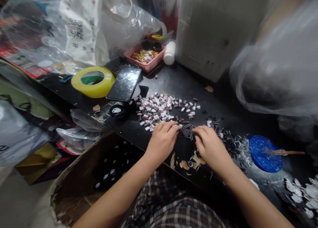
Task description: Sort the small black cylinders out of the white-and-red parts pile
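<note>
My left hand is low over the black table, its fingers pressed together and its thumb hidden beneath. A tiny pale piece shows at its fingertips, too small to identify. Facing it, my right hand has its fingers bent and its thumb apart from the index finger. Nothing shows between them, and the index fingertip is at the edge of a small group of dark coil springs. These springs lie close together between both hands. Just beyond the left hand spreads a pile of small white-and-grey cylinders with red marks.
Black and silvery small parts lie right of my hand, beside a blue lid with a wooden stick. A tape roll, phone and pink tray are further back. An open sack stands below the table edge.
</note>
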Available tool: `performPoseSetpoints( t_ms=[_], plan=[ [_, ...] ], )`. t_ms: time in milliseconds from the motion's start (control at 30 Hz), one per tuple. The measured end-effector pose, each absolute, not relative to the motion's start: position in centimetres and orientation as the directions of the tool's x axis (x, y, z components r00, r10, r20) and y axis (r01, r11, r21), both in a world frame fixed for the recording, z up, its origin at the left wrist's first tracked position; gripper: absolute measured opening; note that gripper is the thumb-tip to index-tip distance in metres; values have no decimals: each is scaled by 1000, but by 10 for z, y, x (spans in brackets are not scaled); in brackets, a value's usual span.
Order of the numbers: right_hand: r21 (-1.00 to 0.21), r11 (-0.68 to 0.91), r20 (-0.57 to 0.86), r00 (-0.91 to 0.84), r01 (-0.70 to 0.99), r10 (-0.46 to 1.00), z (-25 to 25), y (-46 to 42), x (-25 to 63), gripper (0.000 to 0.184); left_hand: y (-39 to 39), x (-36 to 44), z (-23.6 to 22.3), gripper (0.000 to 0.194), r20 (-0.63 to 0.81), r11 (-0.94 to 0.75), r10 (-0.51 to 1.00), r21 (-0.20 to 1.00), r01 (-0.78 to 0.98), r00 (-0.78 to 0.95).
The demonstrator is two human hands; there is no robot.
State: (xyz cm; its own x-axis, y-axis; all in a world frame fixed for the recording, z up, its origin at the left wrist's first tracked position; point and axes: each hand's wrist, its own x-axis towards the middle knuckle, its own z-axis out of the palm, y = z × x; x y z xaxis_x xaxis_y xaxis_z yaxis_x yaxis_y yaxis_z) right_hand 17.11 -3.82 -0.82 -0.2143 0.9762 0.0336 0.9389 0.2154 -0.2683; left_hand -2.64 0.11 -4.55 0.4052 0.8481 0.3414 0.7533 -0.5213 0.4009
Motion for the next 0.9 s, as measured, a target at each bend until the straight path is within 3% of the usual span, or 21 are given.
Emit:
performPoseSetpoints(
  t_ms=[133, 267, 667, 900],
  plan=[
    [-307, 193, 65, -182, 932, 981, -27, -30, 152, 47, 13, -17, -50, 19, 345, -562, 822, 358, 745, 454],
    [-340, 198, 54, -191, 919, 980, -36, -28, 140, 54, 21, -20, -50, 20, 359, -526, 839, 336, 782, 410],
    [-407, 154, 8, -165, 900, 986, -40, -26, 114, 62, 23, -24, -55, 21, 402, -508, 838, 329, 796, 369],
    [-343, 210, 40, -209, 916, 977, -38, -38, 102, 52, 23, -26, -55, 20, 429, -513, 833, 363, 778, 350]
  ],
)
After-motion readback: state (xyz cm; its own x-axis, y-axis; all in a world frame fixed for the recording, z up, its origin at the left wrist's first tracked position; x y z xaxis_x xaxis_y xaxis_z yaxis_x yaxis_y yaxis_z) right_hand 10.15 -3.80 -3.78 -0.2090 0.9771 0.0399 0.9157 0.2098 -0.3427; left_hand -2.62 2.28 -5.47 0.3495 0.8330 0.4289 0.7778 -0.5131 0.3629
